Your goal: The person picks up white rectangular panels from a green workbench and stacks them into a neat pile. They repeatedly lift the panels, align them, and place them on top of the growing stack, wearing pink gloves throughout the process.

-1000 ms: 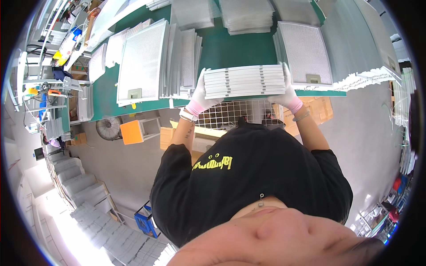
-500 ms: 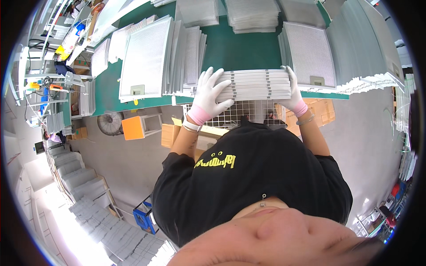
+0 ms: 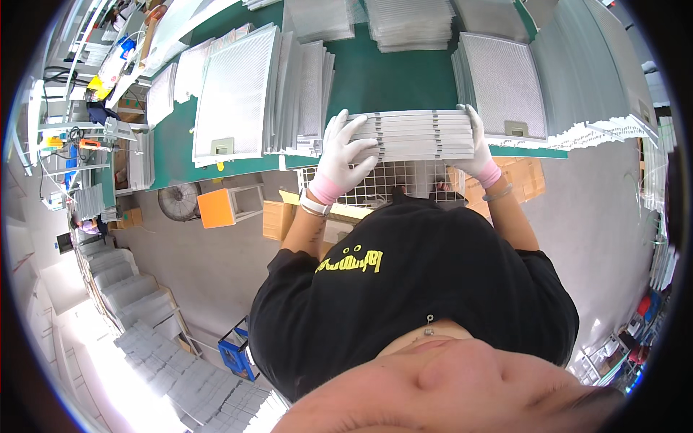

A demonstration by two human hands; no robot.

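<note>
Between my two gloved hands is a stack of several framed metal mesh filter panels (image 3: 415, 136), their pale edges with small dark marks turned toward me. My left hand (image 3: 342, 157), in a white glove with a pink cuff, grips the stack's left end, its fingers partly spread over the edges. At the opposite end my right hand (image 3: 478, 149) presses with the thumb side showing; most of its fingers are hidden behind the stack. The stack is at the front edge of the green tabletop (image 3: 393, 76).
Upright mesh panels (image 3: 234, 97) lean in a row at left, with more panels (image 3: 505, 86) at right. A flat pile of panels (image 3: 410, 25) lies farther back. Below are a white wire grid (image 3: 368, 186), cardboard boxes (image 3: 521, 180) and an orange-topped stool (image 3: 216, 209).
The stack has shifted up very slightly between my hands. My left hand's fingers have drawn in a little; my right hand stays at the same end.
</note>
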